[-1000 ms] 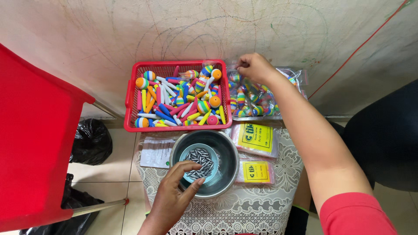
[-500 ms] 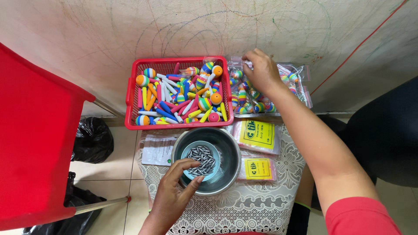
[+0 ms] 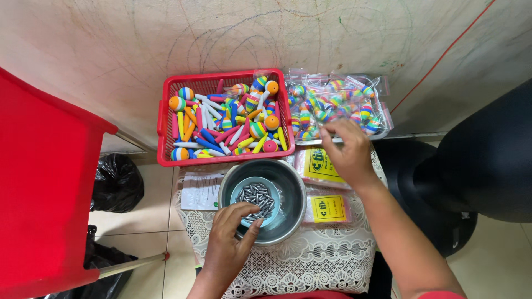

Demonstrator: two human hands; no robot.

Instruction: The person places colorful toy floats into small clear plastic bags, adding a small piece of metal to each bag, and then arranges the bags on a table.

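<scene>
My left hand (image 3: 228,243) reaches into a metal bowl (image 3: 288,218). Its thumb and forefinger are spread over a pile of small grey metal pieces (image 3: 256,196) in a blue dish (image 3: 272,213) inside the bowl. My right hand (image 3: 348,152) hovers, fingers curled downward, at the near edge of a heap of clear bags filled with rainbow-striped balls (image 3: 338,102). The hand is above a yellow-labelled packet (image 3: 318,165). Its palm is hidden, so I cannot see whether it holds anything.
A red basket (image 3: 166,119) of coloured sticks and striped balls stands against the wall, left of the bags. A second yellow-labelled packet (image 3: 328,209) and a paper sheet (image 3: 199,191) lie on the lace cloth (image 3: 310,263). A red chair (image 3: 39,182) is at left, a black rounded object (image 3: 482,166) at right.
My right hand has drawn back from the top of the bag heap toward me, down to its near edge. My left hand stays at the dish of grey pieces.
</scene>
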